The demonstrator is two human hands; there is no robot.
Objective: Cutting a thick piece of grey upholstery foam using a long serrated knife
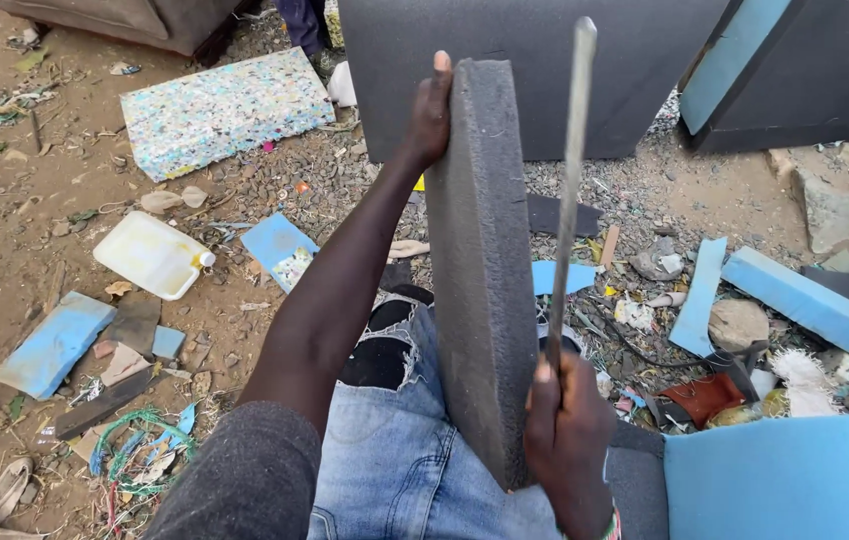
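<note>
A thick grey foam slab (485,260) stands upright on edge over my lap, its narrow side facing me. My left hand (430,115) grips its top corner, with the arm reaching up from the lower left. My right hand (565,430) holds the handle of a long thin metal blade (570,170) that points straight up, close beside the slab's right face. My legs in torn blue jeans (395,420) lie below the slab.
Dirt ground littered with scraps. A speckled foam sheet (225,110) lies at the back left, a white plastic jerrycan (153,255) to the left, blue foam pieces (815,305) to the right, a large blue cushion (790,480) at the lower right, and dark upholstered panels (545,60) behind.
</note>
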